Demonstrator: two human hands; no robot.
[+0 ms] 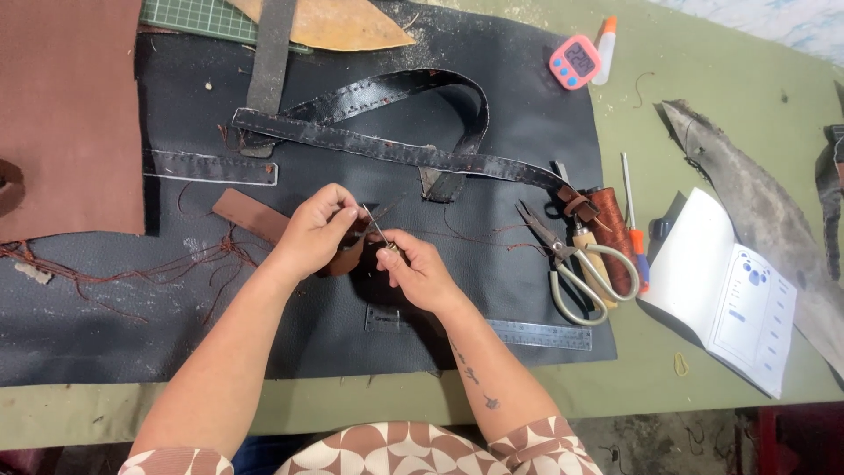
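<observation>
At the centre of the frame both hands meet over a large sheet of black grained leather (352,325) spread on the green bench (703,105). The left hand (312,233) has its fingers closed in a pinch on a small brown leather piece (345,259), which sits just under and to the right of its fingertips. The right hand (420,271) has its fingers curled shut around a thin metal pointed tool (376,227), whose tip slants up and left to meet the left fingertips at the top edge of the brown piece. Thin reddish-brown thread (466,236) trails from there toward the right.

Above the hands lie long, worn black leather straps (387,145), looped and crossing. Right of the hands rest a pair of scissors with pale handles (571,264) and a spool of rust-brown thread (611,229). A metal ruler (536,334) lies lower right on the black sheet. A white open booklet (730,295) sits at the right, and a pink digital timer (574,62) at the upper right.
</observation>
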